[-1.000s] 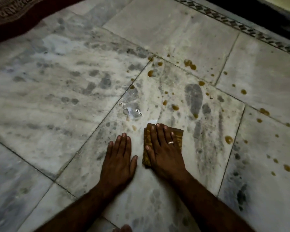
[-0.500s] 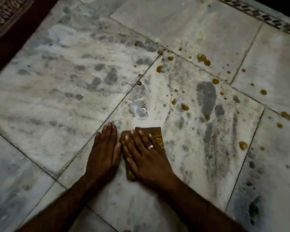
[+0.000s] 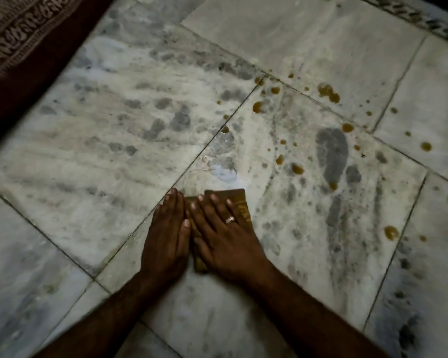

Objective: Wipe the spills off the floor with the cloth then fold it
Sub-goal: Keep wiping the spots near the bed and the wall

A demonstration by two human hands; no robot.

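On floor [image 3: 114,125]: right hand [image 3: 225,236] flat on cloth [image 3: 239,202], left hand [image 3: 166,239] flat alongside, touching. Many drops [image 3: 327,92] unwiped; folding undone.

Brown cloth [image 3: 239,202]; grey-veined marble floor [image 3: 114,140]

I see my hands side by side, the right hand [image 3: 225,236] on the cloth [image 3: 239,202]; spills [image 3: 327,93] lie far right, a rug [image 3: 23,47] far left.

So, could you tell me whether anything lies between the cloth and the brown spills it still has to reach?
Nothing visible does. The cloth lies flat under the right hand, and only bare marble floor with a small wet patch separates it from the brown spills ahead and to the right.
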